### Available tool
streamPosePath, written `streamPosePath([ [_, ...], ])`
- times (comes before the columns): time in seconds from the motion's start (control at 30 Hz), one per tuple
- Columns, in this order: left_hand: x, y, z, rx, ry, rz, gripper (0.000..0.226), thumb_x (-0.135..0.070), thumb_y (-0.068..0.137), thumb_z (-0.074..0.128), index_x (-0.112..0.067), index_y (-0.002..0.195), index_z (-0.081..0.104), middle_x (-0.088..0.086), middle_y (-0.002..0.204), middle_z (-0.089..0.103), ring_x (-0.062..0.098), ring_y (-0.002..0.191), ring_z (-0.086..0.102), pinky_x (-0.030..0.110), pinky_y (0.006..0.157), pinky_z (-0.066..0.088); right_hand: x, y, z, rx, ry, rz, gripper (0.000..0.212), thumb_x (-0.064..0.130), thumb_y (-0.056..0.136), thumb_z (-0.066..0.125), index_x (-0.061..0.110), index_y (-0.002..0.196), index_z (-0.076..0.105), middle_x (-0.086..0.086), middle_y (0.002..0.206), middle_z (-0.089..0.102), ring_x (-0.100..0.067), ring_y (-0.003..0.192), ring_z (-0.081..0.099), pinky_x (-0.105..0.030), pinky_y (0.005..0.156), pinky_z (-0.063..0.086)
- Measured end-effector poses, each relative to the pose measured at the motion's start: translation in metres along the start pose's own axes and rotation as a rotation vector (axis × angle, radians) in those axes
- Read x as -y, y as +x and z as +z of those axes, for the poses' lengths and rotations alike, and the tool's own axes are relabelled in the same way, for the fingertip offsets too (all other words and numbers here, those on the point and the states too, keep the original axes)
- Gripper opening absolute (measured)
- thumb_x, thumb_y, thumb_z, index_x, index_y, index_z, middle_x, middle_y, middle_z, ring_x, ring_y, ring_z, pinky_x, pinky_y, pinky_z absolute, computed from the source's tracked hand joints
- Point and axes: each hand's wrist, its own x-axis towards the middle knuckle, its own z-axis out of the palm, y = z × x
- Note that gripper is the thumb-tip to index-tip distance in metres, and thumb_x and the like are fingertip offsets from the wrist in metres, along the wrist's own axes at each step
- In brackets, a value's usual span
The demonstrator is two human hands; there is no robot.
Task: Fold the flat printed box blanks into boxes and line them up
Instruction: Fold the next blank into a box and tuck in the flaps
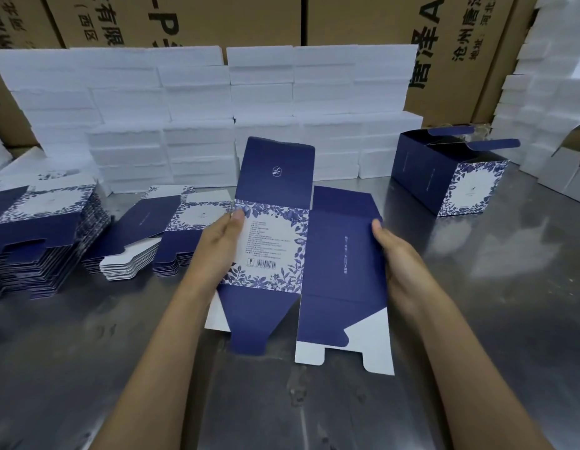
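Note:
I hold a flat box blank (334, 254), navy with a white floral panel and a barcode, over the metal table in the middle of the view. My left hand (222, 245) grips its left edge, thumb on the floral panel. My right hand (396, 254) grips its right edge, thumb on the navy panel. The top flap stands up and the bottom flaps hang toward me. One folded box (451, 177) stands at the right with its top flaps open. Stacks of flat blanks (38, 235) lie at the left, with a smaller stack (146, 241) beside them.
White foam blocks (201, 118) are piled in a wall along the back of the steel table (477, 303), and more rise at the far right (542, 102). Brown printed cartons (347, 17) stand behind them. A silver-lined open carton (571, 164) sits at the right edge.

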Motion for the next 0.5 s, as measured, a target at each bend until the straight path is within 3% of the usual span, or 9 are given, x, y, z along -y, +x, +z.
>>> streamPosePath([
  [0.13, 0.0, 0.002, 0.002, -0.001, -0.064, -0.094, 0.037, -0.055, 0.099, 0.05, -0.027, 0.111, 0.072, -0.014, 0.1, 0.076, 0.008, 0.092, 0.072, 0.03, 0.083, 0.051, -0.001, 0.001, -0.003, -0.031, 0.001, -0.019, 0.029, 0.046, 0.099, 0.058, 0.029, 0.113, 0.077, -0.004, 0.123, 0.074, -0.024, 0.111, 0.072, -0.043, 0.094, 0.057],
  [0.23, 0.002, 0.004, 0.005, -0.157, 0.003, -0.001, 0.042, -0.049, 0.103, 0.046, -0.012, 0.093, 0.061, -0.004, 0.09, 0.065, 0.012, 0.084, 0.059, 0.029, 0.075, 0.041, 0.003, -0.003, -0.002, 0.017, -0.011, 0.08, 0.043, 0.055, 0.087, 0.071, 0.025, 0.117, 0.077, -0.008, 0.12, 0.075, -0.028, 0.109, 0.073, -0.042, 0.092, 0.057],
  [0.3, 0.003, 0.008, 0.004, -0.294, -0.014, 0.025, 0.037, -0.048, 0.104, 0.043, -0.018, 0.086, 0.057, -0.002, 0.089, 0.06, 0.015, 0.084, 0.054, 0.028, 0.071, 0.039, 0.006, -0.007, -0.005, 0.08, 0.015, 0.14, 0.048, 0.049, 0.085, 0.077, 0.021, 0.125, 0.073, -0.009, 0.122, 0.074, -0.029, 0.112, 0.071, -0.042, 0.094, 0.057],
  [0.4, 0.006, 0.011, 0.004, -0.38, -0.06, 0.001, 0.033, -0.057, 0.098, 0.048, -0.029, 0.113, 0.058, -0.013, 0.096, 0.061, 0.017, 0.098, 0.061, 0.028, 0.077, 0.046, 0.011, -0.013, -0.009, 0.188, 0.027, 0.136, 0.038, 0.027, 0.094, 0.068, 0.016, 0.131, 0.067, -0.013, 0.129, 0.07, -0.032, 0.115, 0.07, -0.041, 0.087, 0.061],
  [0.5, 0.009, 0.008, 0.013, -0.254, -0.107, 0.01, 0.062, -0.054, 0.087, 0.062, -0.046, 0.143, 0.036, -0.017, 0.127, 0.057, 0.015, 0.118, 0.059, 0.046, 0.099, 0.051, 0.015, -0.013, -0.01, 0.1, 0.141, 0.13, 0.038, 0.024, 0.089, 0.071, 0.014, 0.125, 0.071, -0.015, 0.122, 0.073, -0.033, 0.107, 0.073, -0.046, 0.088, 0.061],
])
